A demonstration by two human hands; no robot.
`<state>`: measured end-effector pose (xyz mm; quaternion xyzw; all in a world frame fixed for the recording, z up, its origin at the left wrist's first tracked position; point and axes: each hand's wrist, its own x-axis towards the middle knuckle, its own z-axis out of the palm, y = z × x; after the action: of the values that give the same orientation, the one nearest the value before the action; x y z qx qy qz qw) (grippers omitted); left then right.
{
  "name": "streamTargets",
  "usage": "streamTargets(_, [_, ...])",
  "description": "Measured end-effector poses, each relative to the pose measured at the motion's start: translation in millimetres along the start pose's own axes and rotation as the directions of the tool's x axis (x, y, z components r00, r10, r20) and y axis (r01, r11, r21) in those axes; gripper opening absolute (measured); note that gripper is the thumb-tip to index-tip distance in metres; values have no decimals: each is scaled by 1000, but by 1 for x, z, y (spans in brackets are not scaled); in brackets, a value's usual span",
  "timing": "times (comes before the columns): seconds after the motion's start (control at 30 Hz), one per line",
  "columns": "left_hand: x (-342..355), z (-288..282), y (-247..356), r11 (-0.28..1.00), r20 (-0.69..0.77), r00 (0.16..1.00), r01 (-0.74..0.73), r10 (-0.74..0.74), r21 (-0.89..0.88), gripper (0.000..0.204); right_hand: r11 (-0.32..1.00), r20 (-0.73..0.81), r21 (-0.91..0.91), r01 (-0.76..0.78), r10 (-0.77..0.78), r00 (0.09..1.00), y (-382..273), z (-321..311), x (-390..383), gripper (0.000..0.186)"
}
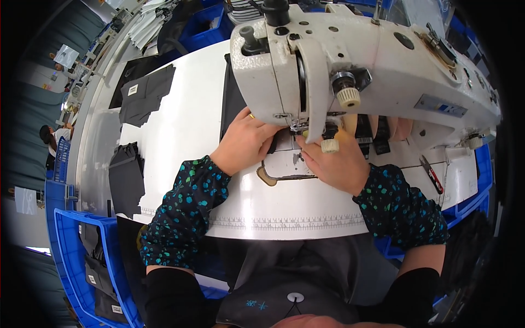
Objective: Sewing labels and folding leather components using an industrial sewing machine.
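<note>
A white sewing machine [279, 82] reaches over the table from the right, its presser foot [298, 127] low between my hands. Left of the foot, my left hand [246, 141] bends its fingers over a dark fabric piece [232, 101], which runs back beneath the machine head. A dark edge of cloth shows below the left fingertips. From the right, my right hand [340, 164] brings its closed fingertips close to the foot. Whatever they pinch is too small to make out, and the machine's knobs cover part of that hand.
Red-and-black thread snips [432, 175] lie right of my right hand. Black labels [365, 131] sit behind it. Stacked dark cloth pieces [147, 95] and another dark pile [126, 180] rest at the left. Blue crates [60, 232] flank the table; a person [54, 136] sits far left.
</note>
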<state>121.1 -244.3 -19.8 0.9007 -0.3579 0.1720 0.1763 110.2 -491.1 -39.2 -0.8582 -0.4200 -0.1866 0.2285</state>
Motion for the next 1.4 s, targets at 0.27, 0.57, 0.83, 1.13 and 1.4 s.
streamTargets(0.27, [-6,-10,10,988,115,986,108,-120,107,24,993,179,3,122,-120,976,0,-2,-4,13])
streamTargets(0.57, [-5,-33,22,916,75,969,196,-236,349,28,866,30,198,460,-474,880,-14,-2,-2,29])
streamTargets(0.83, [7,-30,-6,901,387,905,308,-178,-307,21,854,36,124,505,-513,858,-12,-3,-6,28])
streamTargets(1.13, [26,-41,-7,725,499,844,468,-197,-506,20,869,-49,-104,484,-491,870,-17,-4,1,25])
streamTargets(1.4, [21,-40,-8,703,506,839,482,-199,-524,19,859,-108,-153,489,-506,856,-18,-7,3,24])
